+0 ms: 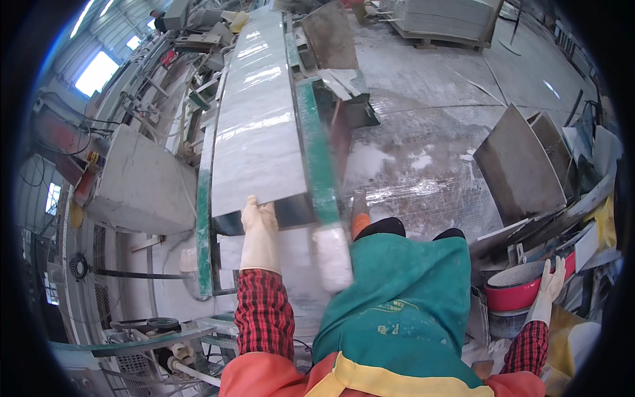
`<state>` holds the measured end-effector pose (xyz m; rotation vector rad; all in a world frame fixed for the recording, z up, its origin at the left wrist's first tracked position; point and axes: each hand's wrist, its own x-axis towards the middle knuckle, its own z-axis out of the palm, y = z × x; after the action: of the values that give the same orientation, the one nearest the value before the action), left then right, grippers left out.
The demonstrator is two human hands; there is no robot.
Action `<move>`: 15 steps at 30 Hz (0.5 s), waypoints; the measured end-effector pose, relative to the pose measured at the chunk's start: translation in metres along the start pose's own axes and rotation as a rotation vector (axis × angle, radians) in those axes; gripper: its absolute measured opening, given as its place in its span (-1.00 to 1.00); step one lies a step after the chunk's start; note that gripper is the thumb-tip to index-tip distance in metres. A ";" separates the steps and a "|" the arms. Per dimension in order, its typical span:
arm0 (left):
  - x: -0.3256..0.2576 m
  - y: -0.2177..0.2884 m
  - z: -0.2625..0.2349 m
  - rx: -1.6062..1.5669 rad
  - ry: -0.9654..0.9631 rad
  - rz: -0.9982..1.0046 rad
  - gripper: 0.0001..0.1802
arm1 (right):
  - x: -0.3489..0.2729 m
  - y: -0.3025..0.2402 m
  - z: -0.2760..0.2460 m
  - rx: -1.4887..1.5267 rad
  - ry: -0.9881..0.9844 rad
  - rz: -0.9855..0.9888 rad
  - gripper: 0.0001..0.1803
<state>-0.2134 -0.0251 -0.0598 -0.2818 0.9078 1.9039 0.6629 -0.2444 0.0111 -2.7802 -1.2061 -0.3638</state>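
A long white slab with grey veins, apparently stone (261, 126), lies on a conveyor-like bed running away from me. My left hand (258, 215), in a cream rubber glove, is closed on the near edge of this slab, with the fingers at its rim. Far to my right, my right hand (550, 284) wears the same kind of glove. Its fingers are stretched out and apart, beside a red round pan (512, 286) with a pale inside. Whether it touches the pan's red handle I cannot tell.
Green rails (319, 152) flank the slab. A big pale block (142, 182) stands to the left. Brown panels (519, 165) lean at the right amid scrap pieces. A pallet of stacked slabs (443, 18) is at the far right. The concrete floor (417, 178) looks wet.
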 end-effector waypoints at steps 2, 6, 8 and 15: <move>-0.001 -0.008 0.005 0.053 0.019 0.017 -0.61 | -0.001 -0.003 -0.005 -0.001 0.002 -0.006 -0.46; -0.002 -0.010 0.012 0.069 0.059 0.004 -0.63 | -0.005 0.005 0.005 0.053 0.097 -0.038 -0.49; -0.002 -0.006 0.016 0.098 0.104 -0.038 -0.65 | -0.007 0.009 0.007 0.042 0.113 -0.058 -0.50; -0.013 0.007 0.031 0.337 0.205 -0.109 -0.63 | -0.019 -0.013 -0.008 0.052 0.101 -0.036 -0.49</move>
<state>-0.2071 -0.0136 -0.0282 -0.3187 1.3045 1.6102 0.6391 -0.2508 0.0141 -2.6647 -1.2264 -0.4627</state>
